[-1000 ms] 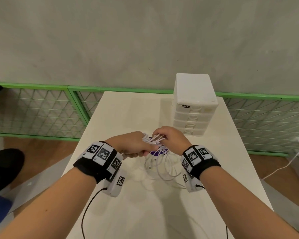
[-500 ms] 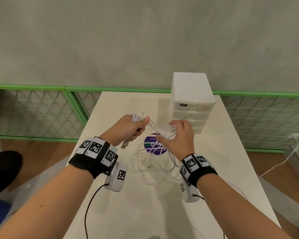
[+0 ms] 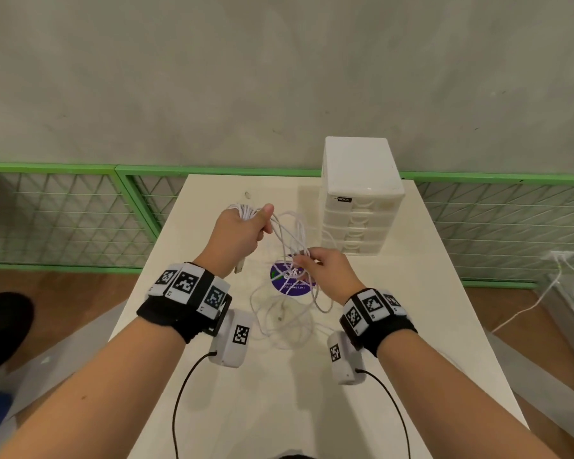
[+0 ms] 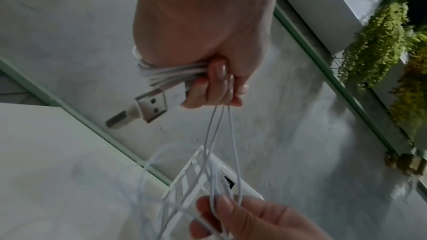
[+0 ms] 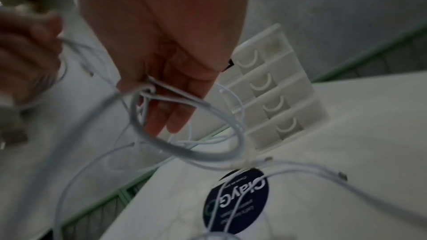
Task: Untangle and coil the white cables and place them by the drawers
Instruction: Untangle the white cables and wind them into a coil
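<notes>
Slack loops of the white cables [image 3: 279, 318] lie on the table [image 3: 411, 309] nearest me, over a round purple sticker [image 3: 280, 286]. My right hand [image 3: 328, 271] pinches a few strands; my left hand [image 3: 237, 235] grips a coiled bundle with its USB plug [image 4: 150, 106] sticking out. Beyond stand the white drawers [image 3: 362, 207].

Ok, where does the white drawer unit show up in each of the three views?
Head: the white drawer unit stands at the table's far edge, right of centre, beyond the right hand.
Left wrist: bottom centre, tilted, partly behind hanging white cables.
Right wrist: right of centre, four drawer fronts showing.
Shared landmark: its black label.
</notes>
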